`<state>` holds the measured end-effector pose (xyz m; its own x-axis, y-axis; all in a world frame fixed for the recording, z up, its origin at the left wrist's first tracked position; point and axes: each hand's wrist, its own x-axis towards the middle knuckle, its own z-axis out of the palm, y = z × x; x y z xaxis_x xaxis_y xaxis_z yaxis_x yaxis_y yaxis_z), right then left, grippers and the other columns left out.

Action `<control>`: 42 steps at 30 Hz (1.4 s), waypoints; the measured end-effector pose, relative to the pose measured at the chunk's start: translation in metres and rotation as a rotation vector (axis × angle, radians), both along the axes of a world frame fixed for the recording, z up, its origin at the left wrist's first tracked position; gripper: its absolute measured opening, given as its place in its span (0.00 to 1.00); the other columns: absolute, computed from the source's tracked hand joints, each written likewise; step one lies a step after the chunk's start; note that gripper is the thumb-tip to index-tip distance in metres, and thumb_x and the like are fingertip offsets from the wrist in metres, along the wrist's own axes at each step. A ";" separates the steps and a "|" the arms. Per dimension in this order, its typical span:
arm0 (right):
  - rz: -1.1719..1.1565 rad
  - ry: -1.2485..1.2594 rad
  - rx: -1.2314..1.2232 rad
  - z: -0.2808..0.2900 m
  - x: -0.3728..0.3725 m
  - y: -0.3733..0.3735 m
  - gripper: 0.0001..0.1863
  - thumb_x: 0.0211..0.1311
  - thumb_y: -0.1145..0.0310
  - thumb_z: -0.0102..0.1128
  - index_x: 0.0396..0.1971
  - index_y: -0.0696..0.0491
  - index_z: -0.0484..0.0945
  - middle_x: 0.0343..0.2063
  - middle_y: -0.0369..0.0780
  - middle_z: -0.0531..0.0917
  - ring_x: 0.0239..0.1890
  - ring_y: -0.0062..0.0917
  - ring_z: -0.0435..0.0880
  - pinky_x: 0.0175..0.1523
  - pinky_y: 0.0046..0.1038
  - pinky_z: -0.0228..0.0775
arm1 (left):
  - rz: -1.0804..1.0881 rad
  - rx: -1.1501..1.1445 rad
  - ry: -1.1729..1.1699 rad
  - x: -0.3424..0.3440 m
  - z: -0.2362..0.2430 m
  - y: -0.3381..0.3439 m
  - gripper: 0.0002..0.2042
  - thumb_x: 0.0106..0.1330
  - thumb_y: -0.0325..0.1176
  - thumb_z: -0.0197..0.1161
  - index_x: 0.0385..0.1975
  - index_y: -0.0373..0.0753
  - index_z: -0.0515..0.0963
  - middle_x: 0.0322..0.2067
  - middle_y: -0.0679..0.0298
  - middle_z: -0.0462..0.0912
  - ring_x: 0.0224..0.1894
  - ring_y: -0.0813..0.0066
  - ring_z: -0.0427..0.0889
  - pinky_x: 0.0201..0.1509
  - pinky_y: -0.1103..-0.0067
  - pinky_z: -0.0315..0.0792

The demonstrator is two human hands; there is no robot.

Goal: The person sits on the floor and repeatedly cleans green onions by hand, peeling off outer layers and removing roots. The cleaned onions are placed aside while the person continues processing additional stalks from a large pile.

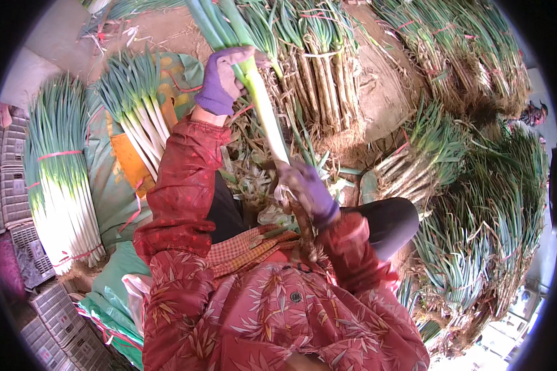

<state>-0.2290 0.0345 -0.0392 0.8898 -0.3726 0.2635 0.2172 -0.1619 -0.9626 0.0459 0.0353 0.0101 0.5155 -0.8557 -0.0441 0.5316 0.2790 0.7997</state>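
Observation:
A long green onion [265, 110] slants across the space in front of me, green leaves at the top, pale shaft lower down. My left hand [220, 80], in a purple and grey work glove, is closed around it where the leaves begin. Lower on the shaft, my right hand [310, 190], in a matching soiled glove, is closed around the stem and its loose outer skin. Brown, dirty skin [304, 230] hangs below that hand toward my lap. The root end is hidden among this skin and my sleeve. Peeled scraps [254, 170] lie heaped beyond my lap.
Clean onions [139, 117] lie on a green and orange sack to my left, beside a tied clean bundle [62, 185] and grey plastic crates [65, 315]. Unpeeled bundles stand ahead [322, 80], at far right [458, 55] and along my right side [476, 229].

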 end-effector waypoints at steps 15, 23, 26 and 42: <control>0.081 0.311 0.249 0.038 -0.051 0.017 0.34 0.68 0.42 0.34 0.48 0.62 0.69 0.29 0.41 0.79 0.30 0.24 0.78 0.37 0.24 0.71 | 0.085 0.129 0.046 -0.036 0.016 -0.012 0.11 0.60 0.37 0.62 0.31 0.35 0.78 0.17 0.70 0.73 0.09 0.82 0.67 0.11 0.84 0.64; -0.019 0.776 0.665 0.074 -0.231 0.077 0.19 0.60 0.63 0.58 0.45 0.62 0.76 0.24 0.38 0.80 0.26 0.24 0.78 0.31 0.23 0.70 | 0.160 0.147 -0.067 0.046 0.003 0.006 0.08 0.63 0.36 0.59 0.28 0.38 0.78 0.13 0.77 0.68 0.11 0.87 0.62 0.13 0.87 0.58; -0.068 0.951 0.835 0.103 -0.252 0.084 0.11 0.52 0.70 0.64 0.32 0.61 0.80 0.25 0.37 0.81 0.19 0.17 0.75 0.22 0.20 0.64 | 0.139 0.172 -0.002 0.071 -0.021 0.019 0.10 0.62 0.38 0.59 0.26 0.39 0.76 0.14 0.74 0.67 0.12 0.82 0.63 0.15 0.83 0.60; -0.317 0.900 -0.842 0.127 -0.154 0.025 0.34 0.42 0.56 0.72 0.49 0.57 0.72 0.25 0.46 0.81 0.23 0.38 0.81 0.27 0.33 0.71 | 0.380 0.259 -0.407 0.126 -0.061 0.072 0.10 0.61 0.37 0.60 0.26 0.36 0.77 0.17 0.66 0.74 0.14 0.75 0.71 0.18 0.80 0.67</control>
